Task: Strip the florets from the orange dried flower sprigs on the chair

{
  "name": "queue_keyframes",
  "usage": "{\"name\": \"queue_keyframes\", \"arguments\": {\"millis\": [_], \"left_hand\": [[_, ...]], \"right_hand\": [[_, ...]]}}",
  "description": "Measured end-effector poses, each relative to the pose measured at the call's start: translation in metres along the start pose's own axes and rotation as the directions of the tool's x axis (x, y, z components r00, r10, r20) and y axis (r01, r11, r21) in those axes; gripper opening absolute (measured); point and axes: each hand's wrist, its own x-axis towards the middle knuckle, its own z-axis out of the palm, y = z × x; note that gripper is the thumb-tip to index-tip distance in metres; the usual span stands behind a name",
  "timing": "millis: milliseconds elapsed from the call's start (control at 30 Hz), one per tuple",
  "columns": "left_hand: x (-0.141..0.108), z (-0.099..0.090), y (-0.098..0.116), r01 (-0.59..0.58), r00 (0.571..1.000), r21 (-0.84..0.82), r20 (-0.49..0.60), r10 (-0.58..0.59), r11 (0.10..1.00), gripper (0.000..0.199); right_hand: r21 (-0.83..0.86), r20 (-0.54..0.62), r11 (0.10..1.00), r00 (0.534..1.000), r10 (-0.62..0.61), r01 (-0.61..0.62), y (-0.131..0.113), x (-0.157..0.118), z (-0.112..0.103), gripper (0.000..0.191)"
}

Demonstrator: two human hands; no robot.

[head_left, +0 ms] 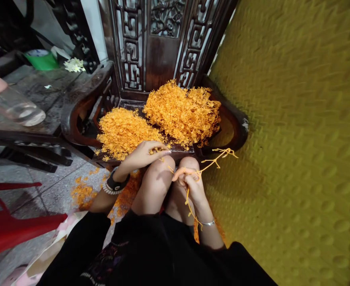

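Observation:
My left hand (146, 153) is over my left knee, at the front edge of the chair seat. Its fingers are curved and close together around small orange flower-like pieces (154, 151). My right hand (189, 178) rests at my right knee, closed around a thin, branching orange stem (212, 162). The stem's bare forked end sticks out to the upper right, and its other end hangs below the fist. Just beyond my left hand lies a heap of small orange flower-like pieces (124, 131). A larger, looser orange heap (182, 111) of stemmed clusters sits behind it to the right.
The heaps lie on a dark carved wooden chair (160, 73). At left, a wooden table (55, 99) holds a green tape roll (42, 59), white flowers (74, 64) and a pink-topped clear bottle (14, 105). Orange scraps (84, 192) litter the floor near a red stool (10, 226). Yellow textured wall (297, 139) at right.

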Motion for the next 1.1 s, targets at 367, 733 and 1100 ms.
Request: {"name": "queue_keyframes", "arguments": {"millis": [367,733,1100], "left_hand": [[0.012,-0.022,-0.027,0.158,0.675,-0.006,-0.729,-0.112,0.987,0.04],[0.044,-0.077,-0.116,0.593,0.671,0.453,-0.735,-0.097,0.666,0.049],[0.033,-0.057,-0.108,0.509,0.63,0.424,-0.776,0.012,0.749,0.051]], "right_hand": [[0.03,-0.175,0.998,0.983,-0.046,0.052,0.006,-0.011,0.034,0.027],[0.434,-0.213,0.894,0.977,-0.018,0.111,0.001,0.014,0.006,0.032],[0.442,-0.201,0.881,0.976,-0.085,0.168,-0.014,0.023,-0.006,0.046]]}}
